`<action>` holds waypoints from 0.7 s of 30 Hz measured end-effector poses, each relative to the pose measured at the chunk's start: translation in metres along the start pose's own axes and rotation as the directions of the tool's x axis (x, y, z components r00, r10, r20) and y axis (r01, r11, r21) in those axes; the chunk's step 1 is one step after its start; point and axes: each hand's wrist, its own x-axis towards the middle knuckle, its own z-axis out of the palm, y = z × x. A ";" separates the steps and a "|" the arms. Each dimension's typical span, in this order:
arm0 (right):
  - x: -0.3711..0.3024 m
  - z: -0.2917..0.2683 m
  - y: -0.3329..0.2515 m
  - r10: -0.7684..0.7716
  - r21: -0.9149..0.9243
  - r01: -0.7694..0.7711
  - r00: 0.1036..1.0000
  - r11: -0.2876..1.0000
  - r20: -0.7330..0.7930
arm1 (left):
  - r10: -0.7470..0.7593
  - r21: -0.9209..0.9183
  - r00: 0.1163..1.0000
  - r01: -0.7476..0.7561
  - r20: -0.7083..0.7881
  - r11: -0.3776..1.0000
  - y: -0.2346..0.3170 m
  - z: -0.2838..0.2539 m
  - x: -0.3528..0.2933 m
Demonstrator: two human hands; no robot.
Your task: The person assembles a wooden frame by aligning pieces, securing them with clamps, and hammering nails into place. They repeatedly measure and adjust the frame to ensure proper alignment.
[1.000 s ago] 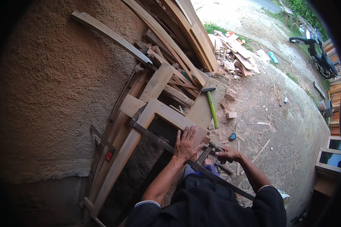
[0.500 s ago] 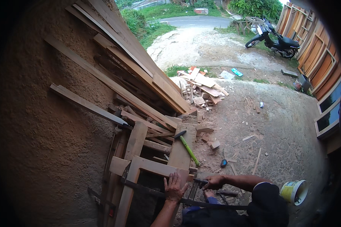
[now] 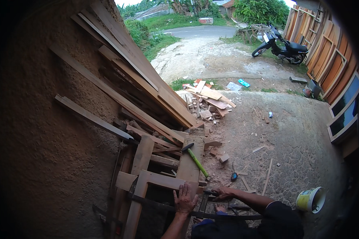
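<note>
My left hand (image 3: 184,200) lies flat, fingers spread, on the corner of a wooden frame (image 3: 163,180). Just right of that corner, my right hand (image 3: 224,194) is closed around a dark metal tool (image 3: 210,192), whose exact kind I cannot make out. A long dark metal bar (image 3: 157,204) runs across the frame, passing under my left wrist and on toward my right side. Beyond the frame, a hammer (image 3: 196,161) with a green handle rests on a wooden plank (image 3: 192,144).
Long boards (image 3: 147,93) lean against the rough wall on the left. Offcuts (image 3: 207,99) are heaped farther off. A small blue-and-black object (image 3: 234,176) and wood strips lie on the concrete. A bucket (image 3: 310,199) stands at right; a motorbike (image 3: 283,47) is parked far off.
The whole view has tilted up slightly, so things sit lower in the picture. My left hand stays on the frame, and my right hand keeps its grip at nearly the same place.
</note>
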 end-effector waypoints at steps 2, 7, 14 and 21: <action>0.014 -0.012 0.017 0.040 0.502 -0.272 0.904 0.821 0.425 | -0.005 0.006 1.000 0.005 0.002 1.000 0.000 0.001 0.000; 0.023 -0.013 0.034 0.008 0.503 -0.290 0.872 0.814 0.489 | -0.009 0.028 1.000 0.009 0.009 1.000 -0.001 0.003 -0.002; -0.007 0.028 -0.002 -0.051 -0.327 -0.092 0.913 0.941 -0.404 | -0.015 0.020 1.000 0.015 -0.008 1.000 -0.001 0.006 -0.002; 0.010 -0.003 0.030 -0.028 0.227 -0.010 0.986 0.974 0.163 | -0.027 0.006 1.000 0.027 0.006 1.000 -0.002 0.006 -0.002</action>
